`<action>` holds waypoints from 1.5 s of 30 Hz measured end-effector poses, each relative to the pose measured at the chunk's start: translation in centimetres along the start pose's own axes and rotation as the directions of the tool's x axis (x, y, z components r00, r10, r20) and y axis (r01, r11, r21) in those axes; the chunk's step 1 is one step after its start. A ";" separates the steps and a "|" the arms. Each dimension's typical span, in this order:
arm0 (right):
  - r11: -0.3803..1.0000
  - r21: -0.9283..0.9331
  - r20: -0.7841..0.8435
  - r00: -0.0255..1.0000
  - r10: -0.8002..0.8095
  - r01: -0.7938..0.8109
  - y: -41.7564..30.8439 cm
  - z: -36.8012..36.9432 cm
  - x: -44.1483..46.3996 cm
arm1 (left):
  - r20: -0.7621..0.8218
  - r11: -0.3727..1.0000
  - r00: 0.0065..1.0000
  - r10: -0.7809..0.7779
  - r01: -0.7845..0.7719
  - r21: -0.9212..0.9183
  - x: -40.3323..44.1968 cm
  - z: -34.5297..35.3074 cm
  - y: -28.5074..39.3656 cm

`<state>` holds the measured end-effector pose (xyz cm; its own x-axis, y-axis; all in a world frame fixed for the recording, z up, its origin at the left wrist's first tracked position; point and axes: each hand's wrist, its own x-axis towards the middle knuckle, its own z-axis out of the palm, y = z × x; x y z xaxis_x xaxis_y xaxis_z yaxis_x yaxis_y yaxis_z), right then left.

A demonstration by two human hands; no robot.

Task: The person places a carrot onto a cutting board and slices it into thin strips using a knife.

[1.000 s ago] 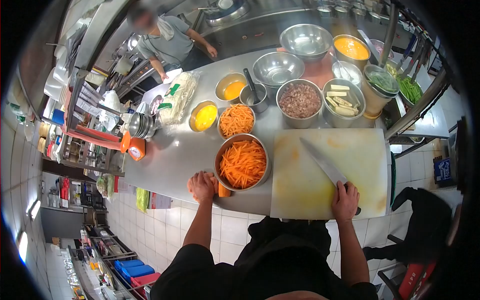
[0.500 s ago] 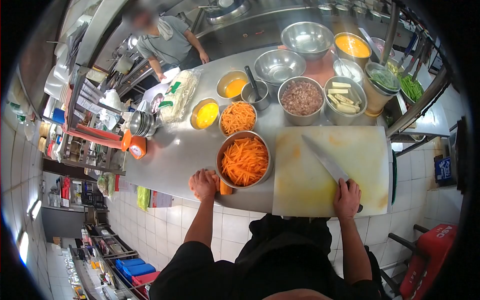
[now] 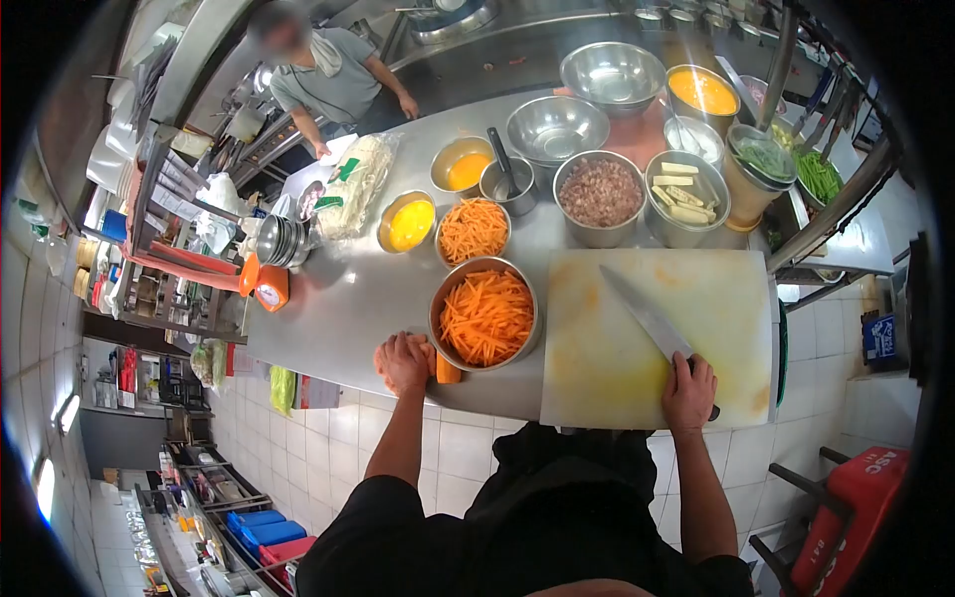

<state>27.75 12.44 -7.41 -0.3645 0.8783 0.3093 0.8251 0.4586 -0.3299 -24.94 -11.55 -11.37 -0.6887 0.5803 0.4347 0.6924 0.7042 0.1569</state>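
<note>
While the right hand has its grip closed round the handle of a knife, which slants across the cutting board, the left hand rests over a pinkish item on the counter, beside a carrot piece and a bowl of carrot strips; how far the left grip is open I cannot tell

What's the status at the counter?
Right hand gripping knife, blade over cutting board. Left hand on pinkish item. Carrot bowl stands between left hand and board.
</note>
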 end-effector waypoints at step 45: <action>0.994 -0.085 0.039 0.997 -0.062 0.065 0.3 0.8 -0.5 | 0.001 0.918 1.000 0.025 -0.023 -0.397 -3.8 -5.4 4.8</action>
<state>27.83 12.27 -8.34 -0.4315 0.8527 0.2945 0.8334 0.5018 -0.2316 -17.85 -12.59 -7.48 -0.6712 0.5982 0.4377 0.7364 0.4705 0.4862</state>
